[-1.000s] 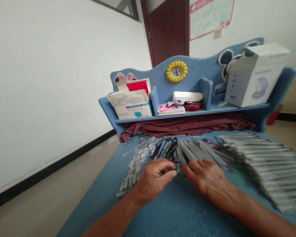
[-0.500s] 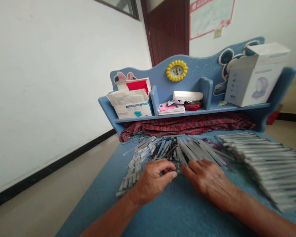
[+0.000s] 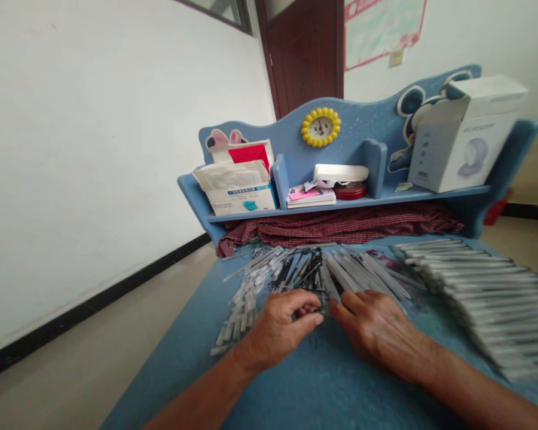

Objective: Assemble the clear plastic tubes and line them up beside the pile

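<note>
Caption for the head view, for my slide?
Left hand and right hand meet at a loose stick pile on a blue desk; neat stack at right.

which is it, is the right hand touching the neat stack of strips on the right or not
Apart. The head view shows a strip of bare blue table between the right hand and the neat stack.

The thin grey plastic-looking strips [image 3: 341,272] look smooth and slightly glossy. The blue painted bench [image 3: 314,382] is matt and faintly speckled. The red checked cloth [image 3: 341,227] is soft woven fabric.
</note>
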